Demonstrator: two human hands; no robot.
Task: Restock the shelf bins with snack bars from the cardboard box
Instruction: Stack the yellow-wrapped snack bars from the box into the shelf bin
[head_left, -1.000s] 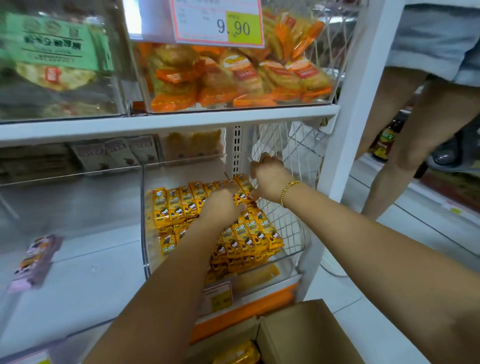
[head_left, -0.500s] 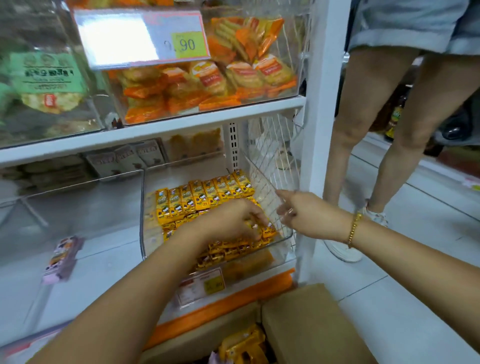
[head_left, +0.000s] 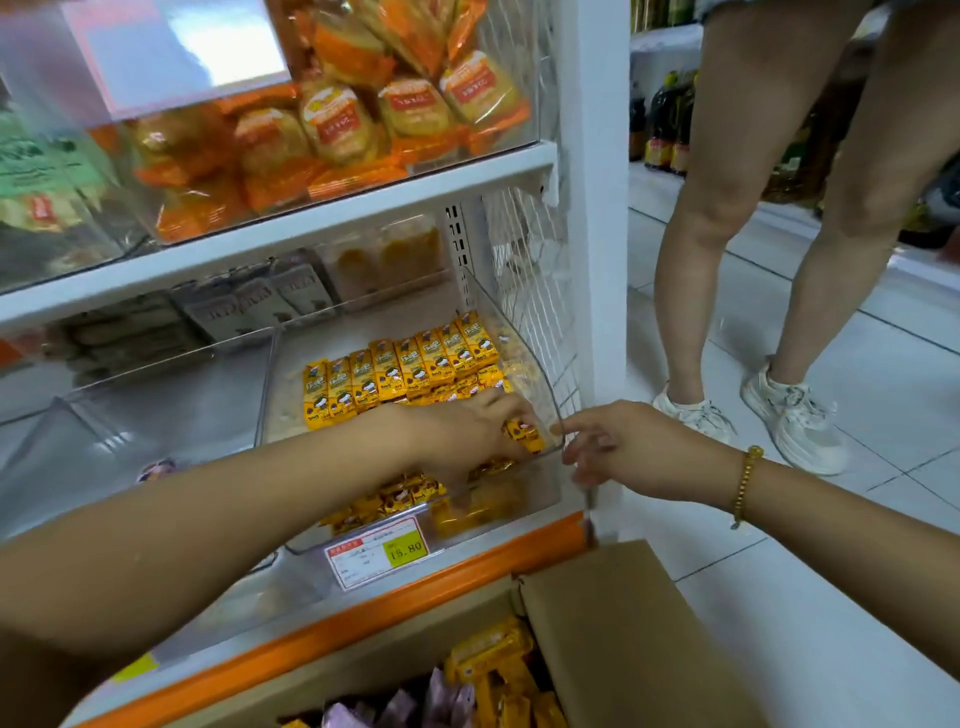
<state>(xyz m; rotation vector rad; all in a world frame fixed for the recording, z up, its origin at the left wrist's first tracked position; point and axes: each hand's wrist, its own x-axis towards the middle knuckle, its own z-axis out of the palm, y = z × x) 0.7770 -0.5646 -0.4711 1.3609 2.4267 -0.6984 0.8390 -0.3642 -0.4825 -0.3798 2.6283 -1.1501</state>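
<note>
The left hand (head_left: 467, 441) lies inside the bin (head_left: 551, 395), its fingers curled round yellow bars (head_left: 527, 436) at the front right corner. Just outside that corner, the right hand (head_left: 639, 452) has loose, parted fingers, blurred, with the index tip at the bin's rim. More bars stand in rows at the bin's back. Below the bin's front are a price tag (head_left: 379, 553), the shelf's orange edge (head_left: 363, 618) and the box (head_left: 613, 634), which has bars inside. To the right of the bin are white floor tiles (head_left: 779, 623) and another person's legs (head_left: 727, 208). Above the bin lie orange packs (head_left: 337, 124).
</note>
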